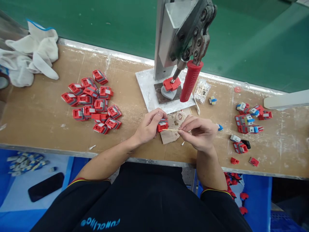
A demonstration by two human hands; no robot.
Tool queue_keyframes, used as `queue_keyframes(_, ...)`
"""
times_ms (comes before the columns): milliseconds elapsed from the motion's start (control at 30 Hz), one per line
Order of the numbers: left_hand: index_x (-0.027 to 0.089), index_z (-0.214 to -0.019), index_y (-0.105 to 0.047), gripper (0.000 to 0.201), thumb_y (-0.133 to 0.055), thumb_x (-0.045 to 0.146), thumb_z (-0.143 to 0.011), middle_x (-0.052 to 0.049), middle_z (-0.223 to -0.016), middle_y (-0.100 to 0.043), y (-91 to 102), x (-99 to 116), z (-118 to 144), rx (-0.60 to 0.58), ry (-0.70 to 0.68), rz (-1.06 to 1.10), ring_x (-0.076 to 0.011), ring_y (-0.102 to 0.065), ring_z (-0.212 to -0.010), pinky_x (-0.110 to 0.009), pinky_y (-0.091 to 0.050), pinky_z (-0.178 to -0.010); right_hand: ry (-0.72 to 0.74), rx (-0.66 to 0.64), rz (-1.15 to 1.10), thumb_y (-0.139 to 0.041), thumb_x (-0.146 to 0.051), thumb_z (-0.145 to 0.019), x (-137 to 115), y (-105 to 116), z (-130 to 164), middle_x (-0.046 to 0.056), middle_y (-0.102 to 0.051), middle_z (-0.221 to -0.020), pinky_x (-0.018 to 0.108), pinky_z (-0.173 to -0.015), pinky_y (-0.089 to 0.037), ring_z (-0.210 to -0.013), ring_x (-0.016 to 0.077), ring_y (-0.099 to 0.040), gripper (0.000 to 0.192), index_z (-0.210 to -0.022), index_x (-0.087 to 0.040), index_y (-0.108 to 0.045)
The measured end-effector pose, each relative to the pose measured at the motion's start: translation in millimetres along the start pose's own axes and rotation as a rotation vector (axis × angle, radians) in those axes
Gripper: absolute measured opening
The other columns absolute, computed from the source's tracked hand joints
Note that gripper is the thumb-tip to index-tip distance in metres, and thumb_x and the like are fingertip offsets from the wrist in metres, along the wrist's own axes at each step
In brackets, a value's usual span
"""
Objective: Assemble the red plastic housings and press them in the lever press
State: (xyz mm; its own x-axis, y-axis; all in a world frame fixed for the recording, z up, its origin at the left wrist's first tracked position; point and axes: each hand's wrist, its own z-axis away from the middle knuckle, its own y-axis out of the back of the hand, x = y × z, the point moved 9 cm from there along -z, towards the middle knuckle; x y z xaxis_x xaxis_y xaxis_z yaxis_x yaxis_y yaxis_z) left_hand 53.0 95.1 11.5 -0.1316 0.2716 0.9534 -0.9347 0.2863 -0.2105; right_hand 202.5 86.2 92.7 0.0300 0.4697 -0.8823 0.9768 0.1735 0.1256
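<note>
Through the head camera I'm watching the left hand [150, 125] curling its thumb and fingers around a small red piece [162, 127], gripping it near the front edge of the workbench [135, 148]. The right hand [201, 132] is pinching a thin pale stick [172, 130] between thumb and fingertips, and the stick's far end is pointing left and meeting the red piece in my view; I'm not able to tell whether it is touching. The red piece is showing a bright red body with a grey and whitish band across its upper part, the left fingers covering some of it. It is sitting in the grip just beside a stained cardboard scrap [168, 138], in front of the press with the red handle [191, 81].
</note>
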Motion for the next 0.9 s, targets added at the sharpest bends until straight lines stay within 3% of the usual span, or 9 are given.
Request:
queue_keyframes(300, 0.021, -0.09, -0.06, 0.05, -0.055, 0.07, -0.097, 0.003, -0.064, -0.058, 0.9, 1.2, -0.3, 0.001, -0.004, -0.013, -0.008, -0.043, -0.037, -0.022, -0.033, -0.031, 0.015, -0.015, 0.026, -0.084, -0.007, -0.078, -2.5, 5.9, -1.6, -0.001, -0.075, -0.069, 0.027, -0.053, -0.053, -0.057, 0.0127, -0.067, 0.02, -0.075, -0.023, -0.072)
queue_keyframes(467, 0.02, -0.09, -0.06, 0.048, -0.053, 0.067, -0.099, 0.001, -0.067, -0.063, 1.5, 5.2, -0.6, 0.003, -0.032, -0.051, -0.0084, -0.043, -0.04, -0.023, -0.035, -0.035, 0.033, -0.019, 0.05, -0.082, -0.009, -0.081, -7.8, 8.0, -2.2, 0.0, -0.075, -0.069, 0.027, -0.052, -0.052, -0.057, 0.0127, -0.066, 0.018, -0.077, -0.023, -0.072)
queue_keyframes(567, 0.02, -0.089, -0.061, 0.047, -0.052, 0.065, -0.1, -0.002, -0.073, -0.067, 5.0, 8.6, -0.9, 0.04, -0.06, -0.113, -0.0103, -0.048, -0.049, -0.024, -0.037, -0.04, 0.047, 0.039, 0.063, -0.082, -0.009, -0.08, -10.9, 22.0, -1.2, -0.001, -0.075, -0.069, 0.029, -0.053, -0.052, -0.057, 0.0139, -0.066, 0.018, -0.078, -0.024, -0.072)
queue_keyframes(700, 0.02, -0.087, -0.062, 0.047, -0.05, 0.063, -0.101, -0.005, -0.079, -0.069, 8.1, 9.4, -1.1, 0.061, -0.073, -0.163, -0.0122, -0.052, -0.057, -0.024, -0.038, -0.043, 0.001, 0.049, 0.284, -0.08, -0.01, -0.08, -0.3, 37.9, -1.5, -0.001, -0.075, -0.069, 0.029, -0.053, -0.047, -0.058, 0.0138, -0.065, 0.018, -0.075, -0.025, -0.072)
queue_keyframes(800, 0.02, -0.087, -0.062, 0.046, -0.05, 0.062, -0.101, -0.006, -0.081, -0.069, 8.5, 9.2, -1.1, 0.057, -0.08, -0.178, -0.0121, -0.053, -0.058, -0.023, -0.037, -0.042, -0.069, -0.051, 0.523, -0.075, -0.013, -0.083, 20.2, 33.5, -3.4, -0.002, -0.073, -0.069, 0.028, -0.053, -0.043, -0.058, 0.0119, -0.06, 0.016, -0.073, -0.024, -0.07)
queue_keyframes(900, 0.02, -0.087, -0.062, 0.045, -0.05, 0.061, -0.101, -0.005, -0.08, -0.069, 8.7, 8.5, -1.6, 0.054, -0.081, -0.185, -0.0124, -0.053, -0.058, -0.023, -0.037, -0.042, -0.087, -0.149, 0.604, -0.07, -0.015, -0.085, 34.5, 25.1, -4.3, -0.002, -0.07, -0.067, 0.027, -0.055, -0.042, -0.058, 0.0114, -0.057, 0.015, -0.072, -0.023, -0.069)
